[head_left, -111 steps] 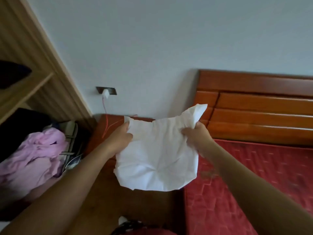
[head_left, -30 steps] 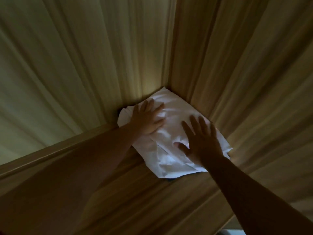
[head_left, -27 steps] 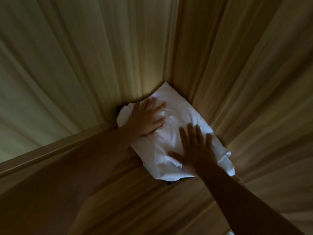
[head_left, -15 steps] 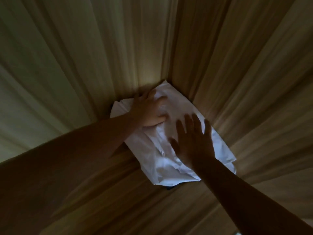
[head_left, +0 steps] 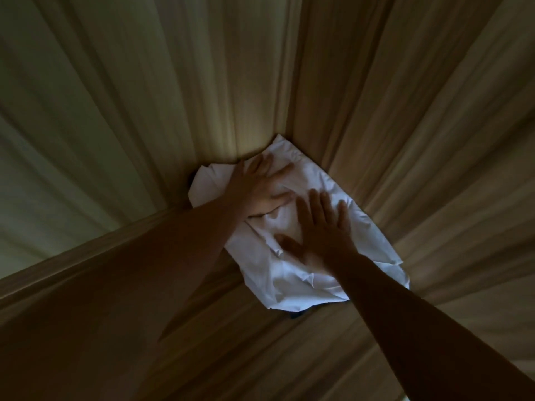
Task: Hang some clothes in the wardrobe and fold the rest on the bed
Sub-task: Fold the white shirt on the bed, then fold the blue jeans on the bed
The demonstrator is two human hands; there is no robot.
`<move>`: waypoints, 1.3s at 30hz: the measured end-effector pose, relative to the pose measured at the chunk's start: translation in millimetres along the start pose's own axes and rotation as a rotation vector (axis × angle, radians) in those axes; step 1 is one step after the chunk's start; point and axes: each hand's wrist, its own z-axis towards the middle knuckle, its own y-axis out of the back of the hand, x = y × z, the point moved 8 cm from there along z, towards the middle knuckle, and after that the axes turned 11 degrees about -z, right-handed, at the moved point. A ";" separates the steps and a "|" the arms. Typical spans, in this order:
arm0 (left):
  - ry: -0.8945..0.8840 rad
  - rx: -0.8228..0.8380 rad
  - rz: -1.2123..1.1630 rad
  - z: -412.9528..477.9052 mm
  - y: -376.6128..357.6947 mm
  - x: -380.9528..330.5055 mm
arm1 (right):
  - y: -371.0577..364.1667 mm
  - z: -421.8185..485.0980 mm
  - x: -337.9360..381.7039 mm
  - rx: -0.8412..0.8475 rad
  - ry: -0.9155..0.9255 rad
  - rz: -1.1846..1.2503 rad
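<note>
Pressing flat on white folded garment (head_left: 315, 180) in dim wardrobe (head_left: 115, 125) corner; left hand (head_left: 257, 189) and right hand (head_left: 321, 235) splayed open, gripping nothing; dark item (head_left: 298, 314) beneath.

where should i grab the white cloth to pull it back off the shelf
Best guess: pinch the near corner of the white folded cloth, coming from the open front. Its far corner is wedged into the wooden shelf corner, while that near corner lies free. The left hand and right hand now lie flat, pressing it.
</note>
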 end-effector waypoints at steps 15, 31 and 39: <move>0.293 0.004 -0.098 -105.3 -4.8 34.1 | -18.0 -75.2 43.8 0.075 -0.093 0.153; -0.260 0.381 -0.185 -255.3 -22.8 -247.4 | -15.1 -426.4 -101.3 0.297 -0.484 0.397; -0.573 0.721 -0.113 -349.2 -72.7 -458.4 | -39.2 -686.2 -120.8 0.333 -0.942 0.576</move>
